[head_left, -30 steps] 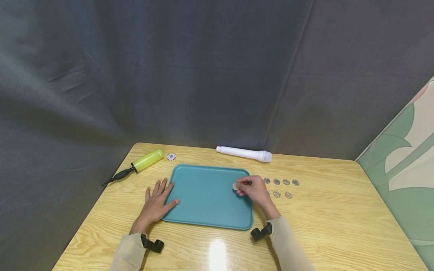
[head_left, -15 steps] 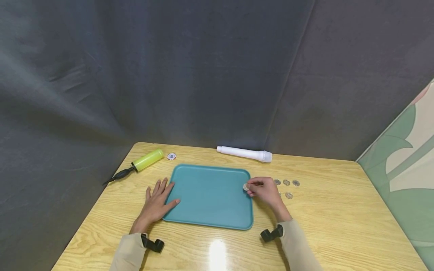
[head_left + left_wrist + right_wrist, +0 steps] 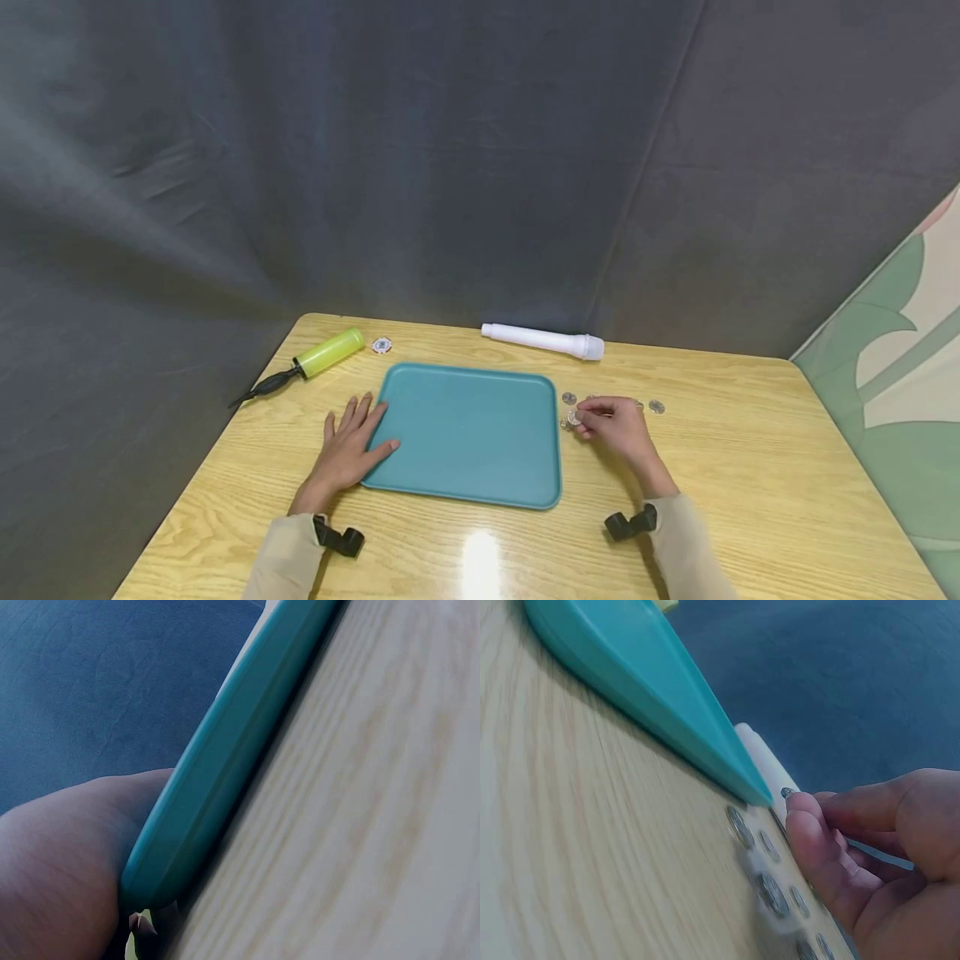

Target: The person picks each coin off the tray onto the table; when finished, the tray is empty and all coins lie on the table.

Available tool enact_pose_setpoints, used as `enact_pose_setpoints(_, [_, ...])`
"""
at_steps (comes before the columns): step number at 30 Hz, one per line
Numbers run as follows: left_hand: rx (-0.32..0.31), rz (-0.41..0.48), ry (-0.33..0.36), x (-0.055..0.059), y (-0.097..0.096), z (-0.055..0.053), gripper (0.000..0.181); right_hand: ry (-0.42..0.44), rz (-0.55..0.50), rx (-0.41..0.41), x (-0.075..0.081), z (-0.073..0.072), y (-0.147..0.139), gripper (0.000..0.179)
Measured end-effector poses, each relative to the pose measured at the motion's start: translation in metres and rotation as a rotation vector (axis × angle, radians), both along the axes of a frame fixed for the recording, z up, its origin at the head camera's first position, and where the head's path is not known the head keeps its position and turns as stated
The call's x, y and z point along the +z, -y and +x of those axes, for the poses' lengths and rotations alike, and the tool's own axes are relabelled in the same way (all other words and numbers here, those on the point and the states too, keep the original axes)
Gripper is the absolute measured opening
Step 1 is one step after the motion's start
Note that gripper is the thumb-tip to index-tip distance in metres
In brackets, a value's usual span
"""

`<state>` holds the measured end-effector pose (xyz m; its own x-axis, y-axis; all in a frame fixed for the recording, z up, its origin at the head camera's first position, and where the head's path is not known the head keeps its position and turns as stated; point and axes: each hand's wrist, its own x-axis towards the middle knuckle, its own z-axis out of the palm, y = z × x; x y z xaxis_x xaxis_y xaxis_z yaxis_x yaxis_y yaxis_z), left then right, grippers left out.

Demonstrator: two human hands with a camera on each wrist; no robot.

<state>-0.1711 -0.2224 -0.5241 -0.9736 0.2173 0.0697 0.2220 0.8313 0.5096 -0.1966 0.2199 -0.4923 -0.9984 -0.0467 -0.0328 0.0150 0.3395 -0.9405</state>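
A silver coin [image 3: 574, 417] is pinched between the thumb and fingers of my right hand [image 3: 618, 429], just past the right edge of the teal tray [image 3: 465, 433]. Its edge also shows at the fingertips in the right wrist view. Under and around that hand, several silver coins [image 3: 772, 895] lie on the table in two rows, some hidden by the hand in the head view. My left hand [image 3: 343, 454] rests with spread fingers over the left rim of the tray, thumb reaching onto its surface.
Behind the tray lies a white toy microphone [image 3: 540, 340]. A poker chip [image 3: 382, 345] and a yellow-green hand pump [image 3: 322, 357] with a black nozzle are at the back left. Dark curtain [image 3: 480, 167] hangs along the table's far edge.
My right hand has moved right, from over the tray to over the coins beside it, with the coin still pinched. The left hand has stayed in place on the tray.
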Motion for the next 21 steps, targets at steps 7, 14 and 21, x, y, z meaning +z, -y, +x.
enact_pose_setpoints(7, [-0.005,0.010,-0.001,-0.001,-0.001,-0.001,0.075,0.018,-0.002,-0.029,0.000,0.006,-0.022,0.024])
enact_pose_setpoints(14, [-0.008,0.009,0.014,-0.002,-0.002,-0.002,0.075,0.023,0.006,-0.054,0.000,0.014,-0.047,0.028])
enact_pose_setpoints(21, [-0.006,-0.002,0.020,-0.004,-0.001,-0.003,0.075,0.038,0.007,-0.092,-0.002,0.020,-0.073,0.032])
